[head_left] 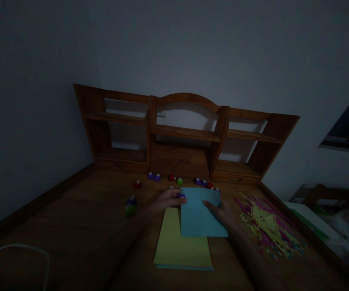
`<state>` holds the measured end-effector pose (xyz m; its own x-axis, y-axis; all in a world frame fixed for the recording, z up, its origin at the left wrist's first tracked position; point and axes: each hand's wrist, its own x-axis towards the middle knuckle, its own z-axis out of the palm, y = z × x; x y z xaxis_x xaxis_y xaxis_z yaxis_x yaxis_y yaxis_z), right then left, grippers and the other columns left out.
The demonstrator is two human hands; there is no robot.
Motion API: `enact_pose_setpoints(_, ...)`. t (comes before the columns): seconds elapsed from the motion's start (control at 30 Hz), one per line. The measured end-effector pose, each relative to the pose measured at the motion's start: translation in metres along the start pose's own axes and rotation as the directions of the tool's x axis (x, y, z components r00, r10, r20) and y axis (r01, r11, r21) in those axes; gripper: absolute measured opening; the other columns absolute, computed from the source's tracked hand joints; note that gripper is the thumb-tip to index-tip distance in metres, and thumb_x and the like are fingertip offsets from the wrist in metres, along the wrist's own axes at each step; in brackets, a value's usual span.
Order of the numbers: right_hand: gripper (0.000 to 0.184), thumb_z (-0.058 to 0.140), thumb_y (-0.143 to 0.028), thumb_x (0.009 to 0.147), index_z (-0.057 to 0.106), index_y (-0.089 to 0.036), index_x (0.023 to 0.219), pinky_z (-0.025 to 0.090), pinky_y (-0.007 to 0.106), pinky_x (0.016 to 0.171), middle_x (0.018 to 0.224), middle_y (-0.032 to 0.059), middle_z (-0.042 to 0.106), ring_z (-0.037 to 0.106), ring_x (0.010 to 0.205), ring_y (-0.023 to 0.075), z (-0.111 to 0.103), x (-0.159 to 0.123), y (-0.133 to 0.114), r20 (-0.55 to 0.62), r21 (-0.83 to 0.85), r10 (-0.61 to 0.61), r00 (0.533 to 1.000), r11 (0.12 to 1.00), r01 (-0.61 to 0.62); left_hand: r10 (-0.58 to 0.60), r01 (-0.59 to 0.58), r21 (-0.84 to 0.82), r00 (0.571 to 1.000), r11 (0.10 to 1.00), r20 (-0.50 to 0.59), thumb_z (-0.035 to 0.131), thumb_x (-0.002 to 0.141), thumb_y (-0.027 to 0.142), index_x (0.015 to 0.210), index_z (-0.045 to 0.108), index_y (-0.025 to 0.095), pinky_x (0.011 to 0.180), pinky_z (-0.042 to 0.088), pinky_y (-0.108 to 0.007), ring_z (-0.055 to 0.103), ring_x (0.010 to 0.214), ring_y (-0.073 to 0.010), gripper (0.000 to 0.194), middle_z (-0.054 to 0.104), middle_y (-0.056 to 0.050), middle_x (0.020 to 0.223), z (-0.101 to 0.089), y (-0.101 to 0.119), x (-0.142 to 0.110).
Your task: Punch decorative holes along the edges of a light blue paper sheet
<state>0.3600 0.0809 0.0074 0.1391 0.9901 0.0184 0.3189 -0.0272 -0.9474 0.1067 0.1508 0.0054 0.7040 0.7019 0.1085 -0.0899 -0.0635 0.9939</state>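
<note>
Clock positions are taken from the blue sheet. Nearest, toward eight o'clock, a thin white cable [17, 245] bends in a smooth curve. Toward seven, a paper stack [182, 248] lies flat, yellow on top with a bluish edge beneath, probably kept close for reach. The blue sheet [201, 218], smooth, thin and nearly rectangular, overlaps its upper part. The right hand [223, 212], at two o'clock on the sheet, pinches it, thumb flat on top and fingers mostly hidden below, seemingly to steady it. The left hand [170, 199] squeezes a rounded purple piece [181, 195] between thumb and fingers at the sheet's ten o'clock corner, perhaps to line the two up; small dark spots show there. How firmly either hand presses I cannot tell.

Between three and four lies a loose strip pile [265, 220], yellow and pink, some strips perforated, with coloured bits around its edge.

Farther out, glossy-looking domed pieces with eye-like discs sit apart: a green one [130, 210] at nine, a red one [137, 184] at ten, others toward twelve. Beyond, at twelve, an arched wooden shelf [186, 130] stands before a plain wall [192, 48].
</note>
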Motion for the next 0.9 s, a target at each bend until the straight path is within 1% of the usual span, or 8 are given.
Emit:
enact_pose_setpoints(0.13, 0.048, 0.064, -0.055, 0.072, 0.065, -0.013, 0.095, 0.054, 0.03, 0.055, 0.084, 0.0097, 0.072, 0.069, 0.07, 0.0269, 0.0005, 0.0012, 0.0007, 0.026, -0.006, 0.001, 1.0, 1.0, -0.001, 0.01, -0.01, 0.008, 1.0, 1.0, -0.007, 0.072, 0.073, 0.039, 0.1, 0.066, 0.013, 0.079, 0.048, -0.033, 0.063, 0.089, -0.0217, 0.038, 0.067, -0.011, 0.1, -0.0015, -0.0025, 0.0012)
enact_pose_setpoints(0.27, 0.049, 0.066, -0.054, 0.07, 0.066, -0.013, 0.096, 0.054, 0.032, 0.055, 0.081, 0.0104, 0.072, 0.069, 0.069, 0.0281, 0.0001, 0.001, 0.0, 0.017, -0.005, 0.016, 1.0, 1.0, -0.016, 0.011, -0.011, 0.0, 1.0, 1.0, -0.005, 0.073, 0.073, 0.037, 0.1, 0.066, 0.013, 0.079, 0.048, -0.032, 0.063, 0.087, -0.0203, 0.036, 0.068, -0.011, 0.098, -0.003, -0.0063, 0.0027)
enact_pose_setpoints(0.33, 0.049, 0.066, -0.054, 0.07, 0.066, -0.014, 0.098, 0.055, 0.032, 0.056, 0.083, 0.0105, 0.072, 0.069, 0.071, 0.0286, -0.0004, 0.0007, -0.0001, 0.019, 0.015, -0.003, 1.0, 1.0, 0.003, 0.009, -0.009, -0.01, 1.0, 1.0, -0.015, 0.074, 0.072, 0.036, 0.099, 0.067, 0.013, 0.079, 0.048, -0.032, 0.063, 0.086, -0.0202, 0.036, 0.068, -0.01, 0.097, -0.0029, -0.0071, 0.003)
enact_pose_setpoints(0.43, 0.05, 0.065, -0.055, 0.071, 0.065, -0.014, 0.099, 0.055, 0.033, 0.058, 0.087, 0.0106, 0.072, 0.069, 0.074, 0.0286, -0.0008, 0.0006, 0.0007, 0.038, 0.031, -0.017, 0.999, 0.999, 0.016, 0.017, -0.017, -0.013, 1.0, 1.0, -0.017, 0.073, 0.072, 0.036, 0.098, 0.067, 0.013, 0.078, 0.048, -0.032, 0.063, 0.085, -0.02, 0.035, 0.068, -0.01, 0.096, -0.0021, -0.0063, 0.0028)
enact_pose_setpoints(0.53, 0.051, 0.064, -0.056, 0.072, 0.064, -0.013, 0.099, 0.055, 0.032, 0.057, 0.087, 0.0106, 0.072, 0.069, 0.073, 0.0281, -0.0003, 0.0006, 0.0018, 0.058, 0.025, 0.014, 0.998, 1.0, -0.016, 0.023, -0.023, -0.011, 1.0, 1.0, -0.006, 0.072, 0.074, 0.036, 0.099, 0.066, 0.013, 0.079, 0.048, -0.032, 0.063, 0.086, -0.0203, 0.035, 0.068, -0.01, 0.098, -0.001, -0.0035, 0.0016)
enact_pose_setpoints(0.67, 0.054, 0.064, -0.057, 0.073, 0.063, -0.013, 0.104, 0.055, 0.032, 0.058, 0.089, 0.01, 0.072, 0.069, 0.075, 0.0278, 0.0004, 0.0, 0.002, 0.035, 0.022, 0.034, 0.999, 0.999, -0.035, 0.022, -0.022, 0.001, 1.0, 1.0, -0.005, 0.072, 0.074, 0.037, 0.099, 0.067, 0.013, 0.08, 0.048, -0.033, 0.063, 0.088, -0.0214, 0.036, 0.067, -0.011, 0.099, 0.0001, -0.0001, -0.0001)
enact_pose_setpoints(0.77, 0.052, 0.064, -0.056, 0.073, 0.064, -0.012, 0.1, 0.054, 0.031, 0.056, 0.085, 0.0112, 0.072, 0.069, 0.073, 0.0284, 0.0001, 0.0002, 0.0021, 0.019, 0.004, 0.022, 1.0, 1.0, -0.022, 0.02, -0.02, 0.01, 1.0, 1.0, 0.001, 0.072, 0.073, 0.039, 0.099, 0.067, 0.014, 0.079, 0.048, -0.033, 0.062, 0.088, -0.0217, 0.036, 0.067, -0.011, 0.099, 0.0002, 0.0004, -0.0001)
enact_pose_setpoints(0.9, 0.05, 0.064, -0.057, 0.073, 0.065, -0.012, 0.096, 0.054, 0.031, 0.054, 0.082, 0.0115, 0.072, 0.069, 0.069, 0.028, -0.0003, 0.0005, 0.002, 0.031, -0.017, 0.015, 0.999, 1.0, -0.015, -0.007, 0.007, 0.007, 0.999, 1.0, -0.041, 0.074, 0.07, 0.042, 0.099, 0.067, 0.014, 0.081, 0.048, -0.034, 0.062, 0.089, -0.0226, 0.041, 0.067, -0.011, 0.1, 0.0004, -0.0007, 0.0007)
